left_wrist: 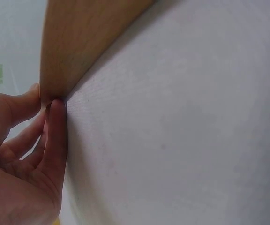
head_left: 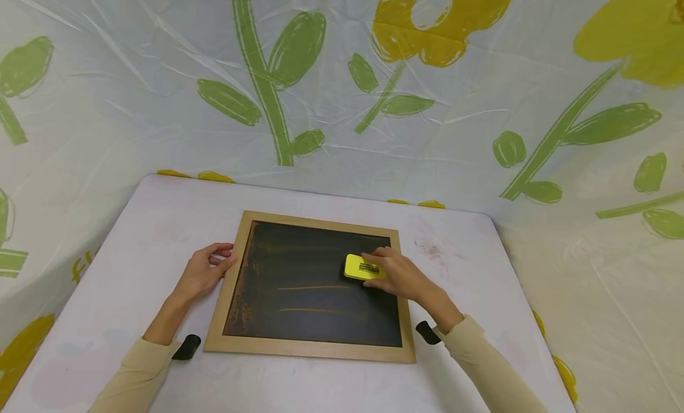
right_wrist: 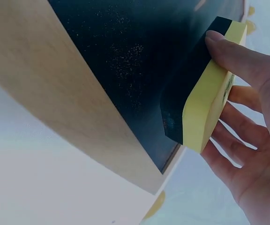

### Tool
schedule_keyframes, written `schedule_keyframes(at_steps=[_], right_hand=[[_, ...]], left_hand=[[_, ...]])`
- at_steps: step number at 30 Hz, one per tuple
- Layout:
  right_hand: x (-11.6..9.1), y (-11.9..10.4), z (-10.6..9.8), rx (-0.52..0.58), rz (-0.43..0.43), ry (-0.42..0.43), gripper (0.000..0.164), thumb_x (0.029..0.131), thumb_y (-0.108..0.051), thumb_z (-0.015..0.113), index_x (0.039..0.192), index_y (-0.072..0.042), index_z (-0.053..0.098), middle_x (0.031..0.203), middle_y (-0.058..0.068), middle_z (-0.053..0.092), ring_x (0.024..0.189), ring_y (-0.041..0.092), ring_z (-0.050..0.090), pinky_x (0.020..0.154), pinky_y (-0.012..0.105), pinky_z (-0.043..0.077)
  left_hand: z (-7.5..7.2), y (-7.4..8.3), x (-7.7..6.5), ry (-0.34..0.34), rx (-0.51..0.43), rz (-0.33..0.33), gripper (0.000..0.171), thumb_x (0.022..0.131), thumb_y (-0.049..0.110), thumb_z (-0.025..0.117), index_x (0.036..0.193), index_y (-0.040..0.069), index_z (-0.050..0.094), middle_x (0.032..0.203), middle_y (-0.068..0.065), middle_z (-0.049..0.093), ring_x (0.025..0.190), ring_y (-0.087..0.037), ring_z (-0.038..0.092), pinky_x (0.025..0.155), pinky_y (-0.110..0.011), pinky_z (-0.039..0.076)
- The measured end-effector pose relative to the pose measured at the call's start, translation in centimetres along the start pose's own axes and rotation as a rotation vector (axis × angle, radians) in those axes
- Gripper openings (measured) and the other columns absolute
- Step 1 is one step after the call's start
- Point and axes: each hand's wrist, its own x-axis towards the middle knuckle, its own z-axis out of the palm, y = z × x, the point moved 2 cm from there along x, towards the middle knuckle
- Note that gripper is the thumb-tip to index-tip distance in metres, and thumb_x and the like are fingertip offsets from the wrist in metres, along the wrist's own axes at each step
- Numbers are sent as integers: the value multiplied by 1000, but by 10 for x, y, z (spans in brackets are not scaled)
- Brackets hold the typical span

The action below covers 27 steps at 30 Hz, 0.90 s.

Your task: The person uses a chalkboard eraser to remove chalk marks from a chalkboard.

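Observation:
A chalkboard (head_left: 310, 267) with a light wooden frame (head_left: 310, 348) lies on the table. Two faint orange chalk lines cross its dark surface, and reddish dust smears its left side. At the frame's left edge my left hand (head_left: 202, 272) pinches the wood between thumb and fingers, seen close up in the left wrist view. My right hand (head_left: 402, 275) holds a yellow board eraser (head_left: 357, 267) over the right part of the board. In the right wrist view, the thumb presses one side of the eraser (right_wrist: 198, 101) and the fingers the other; its black felt faces the board.
The white table (head_left: 320, 386) carries a reddish smudge to the right of the board. A flower-printed sheet (head_left: 160, 104) hangs behind it and at the sides. Black bands (head_left: 187, 347) show at both wrists, below the beige sleeves.

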Motion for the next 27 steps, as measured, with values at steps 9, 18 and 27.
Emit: schedule_keyframes(at_steps=[9, 18, 27], right_hand=[[-19, 1, -4, 21, 30, 5, 67, 83, -31, 88, 137, -1, 64, 120, 18, 66, 102, 28, 62, 83, 42, 58], [-35, 1, -2, 20, 45, 18, 66, 81, -31, 89, 136, -3, 66, 120, 17, 65, 103, 28, 63, 85, 43, 59], [-48, -7, 1, 25, 75, -23, 66, 82, -33, 89, 137, -5, 66, 120, 16, 65, 102, 26, 63, 85, 41, 59]], left_hand=[[-1, 0, 0, 3, 3, -8, 40, 101, 12, 67, 132, -12, 58, 112, -26, 65, 87, -25, 67, 64, -22, 56], [-1, 1, 0, -1, 3, -14, 40, 101, 12, 67, 132, -12, 58, 112, -26, 65, 85, -22, 66, 63, -22, 55], [-1, 2, 0, -10, 9, -14, 42, 102, 14, 67, 133, -12, 58, 113, -26, 64, 88, -26, 66, 63, -21, 55]])
